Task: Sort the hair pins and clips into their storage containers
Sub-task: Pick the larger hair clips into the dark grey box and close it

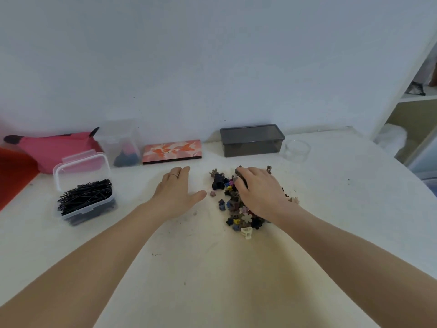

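Observation:
A heap of small hair clips [238, 216], dark, brown, blue and cream, lies on the white table [212, 268] at centre right. My right hand [260, 190] lies on top of the heap, fingers curved over the clips, thumb beside a dark clip. My left hand [177, 190] rests flat on the table just left of the heap, fingers straight, holding nothing. A larger black claw clip [218, 182] sits between the hands. At the left an open clear box [85, 188] is full of black hair pins [86, 196].
Along the wall stand a pink pouch [47, 147], a clear tub [123, 145] with dark items, a flat orange-patterned case [172, 151], a closed grey box [251, 140] and a small clear bowl [297, 150]. Shelves [416, 110] rise at the right.

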{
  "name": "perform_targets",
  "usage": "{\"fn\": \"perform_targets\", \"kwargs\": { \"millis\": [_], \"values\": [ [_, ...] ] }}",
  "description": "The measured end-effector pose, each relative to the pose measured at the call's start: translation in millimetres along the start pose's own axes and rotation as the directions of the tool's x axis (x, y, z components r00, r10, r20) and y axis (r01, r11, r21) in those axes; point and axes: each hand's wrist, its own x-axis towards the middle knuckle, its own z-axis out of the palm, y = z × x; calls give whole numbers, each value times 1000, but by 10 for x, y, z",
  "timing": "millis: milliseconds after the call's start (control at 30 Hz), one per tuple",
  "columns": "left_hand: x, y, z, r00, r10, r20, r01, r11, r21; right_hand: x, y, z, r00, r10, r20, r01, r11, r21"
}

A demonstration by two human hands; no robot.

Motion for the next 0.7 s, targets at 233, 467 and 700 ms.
{"fn": "perform_targets", "kwargs": {
  "millis": [233, 467, 700],
  "values": [
    [70, 149, -126, 993, 119, -6, -119, 987, -104, 106, 117, -286, 993, 91, -82, -81, 990, 118],
    [327, 491, -276, 983, 178, -44, -184, 953, -241, 469, 445, -719, 950, 292, -108, -252, 924, 288],
    [762, 817, -215, 990, 139, 9, -127, 927, -352, 869, 514, -757, 925, 376, -62, -338, 885, 319]
  ]
}}
